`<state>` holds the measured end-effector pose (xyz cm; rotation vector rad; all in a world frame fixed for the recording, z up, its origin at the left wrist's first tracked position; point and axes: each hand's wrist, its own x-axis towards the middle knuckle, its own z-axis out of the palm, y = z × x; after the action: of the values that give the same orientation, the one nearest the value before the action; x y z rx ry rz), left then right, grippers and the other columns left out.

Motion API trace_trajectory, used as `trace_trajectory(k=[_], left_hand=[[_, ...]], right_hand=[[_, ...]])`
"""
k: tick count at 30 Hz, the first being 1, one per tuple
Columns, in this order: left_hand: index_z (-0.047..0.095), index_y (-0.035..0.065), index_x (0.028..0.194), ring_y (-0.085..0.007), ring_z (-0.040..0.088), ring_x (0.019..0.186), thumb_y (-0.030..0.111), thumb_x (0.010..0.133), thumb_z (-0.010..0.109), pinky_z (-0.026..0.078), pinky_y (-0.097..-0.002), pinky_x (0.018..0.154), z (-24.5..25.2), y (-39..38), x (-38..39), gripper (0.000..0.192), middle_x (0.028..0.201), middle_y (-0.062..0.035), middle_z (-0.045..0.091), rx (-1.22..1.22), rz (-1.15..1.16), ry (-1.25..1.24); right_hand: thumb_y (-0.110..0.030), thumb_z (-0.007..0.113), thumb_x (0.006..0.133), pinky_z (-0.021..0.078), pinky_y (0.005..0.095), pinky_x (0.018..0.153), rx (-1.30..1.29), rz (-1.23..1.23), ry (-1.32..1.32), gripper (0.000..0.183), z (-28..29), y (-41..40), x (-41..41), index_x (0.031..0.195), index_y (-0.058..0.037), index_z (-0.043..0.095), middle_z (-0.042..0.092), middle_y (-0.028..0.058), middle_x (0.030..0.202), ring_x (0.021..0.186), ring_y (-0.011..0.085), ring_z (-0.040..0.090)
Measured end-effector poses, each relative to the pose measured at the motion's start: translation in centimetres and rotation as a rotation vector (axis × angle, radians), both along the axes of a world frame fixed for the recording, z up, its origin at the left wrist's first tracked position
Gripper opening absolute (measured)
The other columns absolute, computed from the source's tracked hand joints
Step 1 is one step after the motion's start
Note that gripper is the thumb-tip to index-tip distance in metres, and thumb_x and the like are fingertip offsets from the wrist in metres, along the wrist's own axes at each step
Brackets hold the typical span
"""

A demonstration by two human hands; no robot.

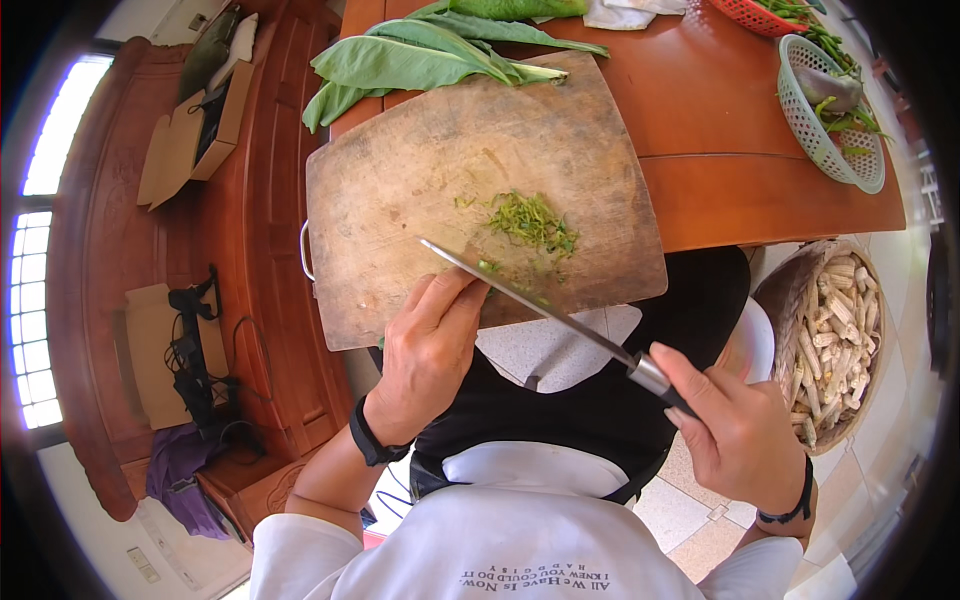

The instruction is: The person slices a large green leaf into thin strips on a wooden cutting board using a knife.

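Observation:
My right hand (731, 427) grips the dark handle of a kitchen knife (536, 304), whose blade slants up and left over the near edge of a wooden cutting board (390, 180). Beside the blade, the bunched fingertips of my left hand (435, 337) rest at the board's near edge, on a bit of green vegetable (489, 267) that they mostly hide. A small heap of finely cut greens (532, 223) lies on the board, just beyond the blade. Large green leaves (420, 56) with pale stalks lie across the board's far left edge.
On the wooden table (712, 112) at the right stands a pale green plastic basket (825, 146) with an eggplant and green peppers. A red basket (757, 16) and a white cloth (634, 13) are farther back. A woven basket of corncobs (840, 337) stands at the lower right.

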<state>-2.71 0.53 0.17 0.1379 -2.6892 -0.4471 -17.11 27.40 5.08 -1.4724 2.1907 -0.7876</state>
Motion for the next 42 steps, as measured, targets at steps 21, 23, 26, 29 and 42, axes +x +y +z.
trace_trajectory(k=[21, 23, 26, 29, 42], left_hand=[[0.068, -0.0070, 0.102, -0.0304, 0.064, 0.088, -0.011, 0.073, 0.068, 0.054, -0.0381, 0.072, 0.3, -0.2, 0.0, 0.029, 0.104, -0.0137, 0.062, -0.002, -0.004, -0.037], [0.068, -0.0073, 0.101, -0.0307, 0.064, 0.087, -0.011, 0.073, 0.068, 0.054, -0.0381, 0.072, 0.3, -0.2, 0.0, 0.028, 0.105, -0.0140, 0.062, 0.007, -0.002, -0.035], [0.068, -0.0071, 0.102, -0.0306, 0.064, 0.087, -0.012, 0.073, 0.068, 0.054, -0.0379, 0.072, 0.1, -0.1, 0.0, 0.029, 0.105, -0.0138, 0.062, 0.010, -0.003, -0.026], [0.069, -0.0068, 0.103, -0.0303, 0.064, 0.087, -0.012, 0.073, 0.068, 0.054, -0.0376, 0.072, 0.4, -0.1, 0.0, 0.030, 0.105, -0.0135, 0.062, 0.005, 0.004, -0.028], [0.068, -0.0063, 0.104, -0.0305, 0.064, 0.088, -0.011, 0.073, 0.067, 0.054, -0.0382, 0.073, 0.4, -0.2, -0.2, 0.032, 0.106, -0.0137, 0.062, 0.011, -0.013, -0.022]], right_hand=[[-0.002, 0.069, 0.074, 0.0421, 0.0401, 0.050, 0.212, 0.050, 0.008, 0.066, 1.9, -0.1, -0.4, 0.139, -0.0045, 0.055, 0.057, 0.0107, 0.074, 0.058, 0.0293, 0.057], [-0.002, 0.069, 0.074, 0.0421, 0.0398, 0.049, 0.214, 0.050, 0.015, 0.066, 1.9, -0.3, -0.4, 0.139, -0.0046, 0.055, 0.057, 0.0100, 0.074, 0.057, 0.0288, 0.057], [-0.004, 0.068, 0.079, 0.0393, 0.0373, 0.043, 0.103, 0.026, 0.054, 0.059, 0.9, -0.6, -0.3, 0.137, -0.0055, 0.058, 0.046, 0.0052, 0.064, 0.047, 0.0225, 0.048], [-0.004, 0.068, 0.079, 0.0396, 0.0367, 0.043, 0.081, 0.036, 0.077, 0.058, 0.8, -1.0, -0.3, 0.136, -0.0052, 0.058, 0.047, 0.0052, 0.065, 0.047, 0.0220, 0.048], [-0.008, 0.069, 0.082, 0.0389, 0.0355, 0.039, 0.018, 0.055, 0.057, 0.058, -1.2, -3.7, -0.3, 0.138, -0.0076, 0.055, 0.049, 0.0057, 0.063, 0.045, 0.0225, 0.050]])
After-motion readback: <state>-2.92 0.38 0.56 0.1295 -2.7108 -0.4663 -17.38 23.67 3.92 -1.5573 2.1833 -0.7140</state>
